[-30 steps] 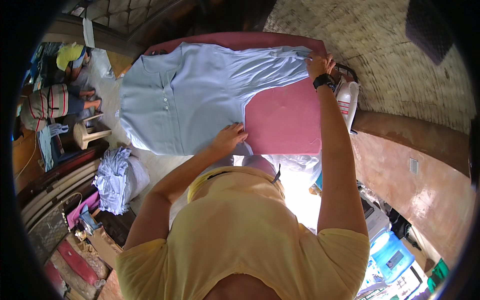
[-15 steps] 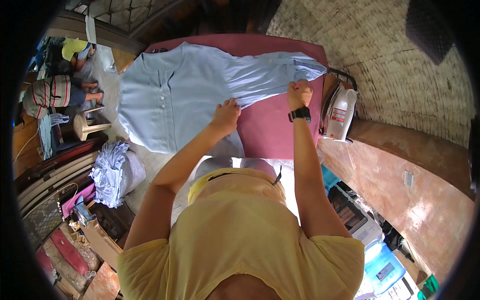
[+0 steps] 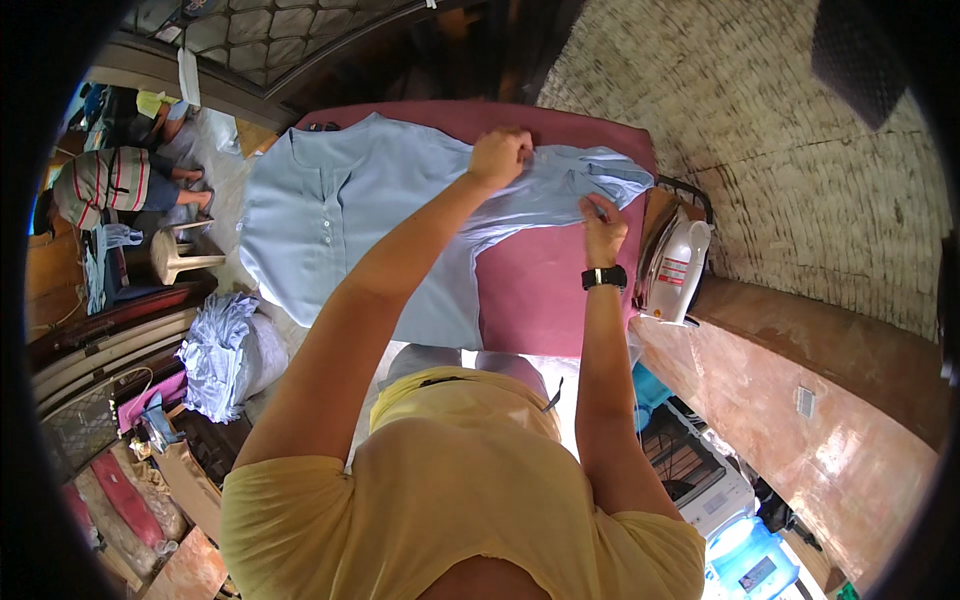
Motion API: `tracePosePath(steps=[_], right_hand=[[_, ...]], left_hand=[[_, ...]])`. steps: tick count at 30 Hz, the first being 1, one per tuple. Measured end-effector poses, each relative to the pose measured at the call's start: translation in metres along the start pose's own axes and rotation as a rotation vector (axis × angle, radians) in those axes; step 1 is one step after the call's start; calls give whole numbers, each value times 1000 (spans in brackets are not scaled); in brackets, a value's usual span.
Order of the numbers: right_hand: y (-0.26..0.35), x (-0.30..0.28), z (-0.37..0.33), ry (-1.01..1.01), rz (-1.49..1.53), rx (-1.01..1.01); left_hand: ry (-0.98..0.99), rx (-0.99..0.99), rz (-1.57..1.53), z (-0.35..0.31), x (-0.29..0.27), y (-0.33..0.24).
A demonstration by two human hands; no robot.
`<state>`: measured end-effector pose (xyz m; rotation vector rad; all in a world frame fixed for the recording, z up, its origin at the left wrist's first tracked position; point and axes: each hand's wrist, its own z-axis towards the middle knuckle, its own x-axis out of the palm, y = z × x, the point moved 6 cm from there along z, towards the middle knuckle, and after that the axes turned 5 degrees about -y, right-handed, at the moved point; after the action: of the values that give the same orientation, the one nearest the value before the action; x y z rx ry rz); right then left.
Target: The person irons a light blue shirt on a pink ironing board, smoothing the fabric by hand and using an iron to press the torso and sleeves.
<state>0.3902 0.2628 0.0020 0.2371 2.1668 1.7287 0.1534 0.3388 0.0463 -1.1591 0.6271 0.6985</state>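
Note:
A light blue shirt (image 3: 375, 195) with a buttoned front placket lies spread on a padded board with a dark red cover (image 3: 540, 290). Its sleeve (image 3: 555, 178) reaches to the right, wrinkled along its length, with the cuff end bunched. My left hand (image 3: 503, 158) is curled closed on the far edge of the sleeve, around its middle. At the near edge of the cuff, my right hand (image 3: 605, 232), below a black wristwatch (image 3: 604, 277), has its fingers pinched on the fabric.
A white clothes iron (image 3: 677, 268) stands at the board's right end, beside a woven wall. Left of the board are a plastic-wrapped bundle of blue garments (image 3: 222, 355) and a beige stool (image 3: 175, 258). Two other people (image 3: 105, 188) are at the far left.
My left hand has moved away from me and right, from the shirt's near side to the sleeve's far edge. My right hand has come slightly nearer, still at the cuff.

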Motion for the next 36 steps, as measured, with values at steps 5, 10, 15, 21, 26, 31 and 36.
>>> tracePosePath(steps=[5, 10, 15, 21, 26, 31, 36], right_hand=[[18, 13, -2, 128, 3, -69], [29, 27, 7, 134, -19, -146], [47, 26, 24, 237, -81, -248], [75, 28, 29, 291, -392, -484], [96, 40, 51, 323, -619, -630], [95, 33, 61, 304, -676, -680], [106, 10, 52, 83, -651, -895]], left_hand=[[-82, -20, -183, 28, -3, 32], [-138, -4, 15, 31, -8, 43], [-385, 47, 170, 17, -40, 16], [-129, 33, -254, -92, -41, -27], [-45, -20, -157, -134, -24, -22], [-112, -31, -47, -137, -19, -25], [-72, -32, -18, -139, -33, -35]])
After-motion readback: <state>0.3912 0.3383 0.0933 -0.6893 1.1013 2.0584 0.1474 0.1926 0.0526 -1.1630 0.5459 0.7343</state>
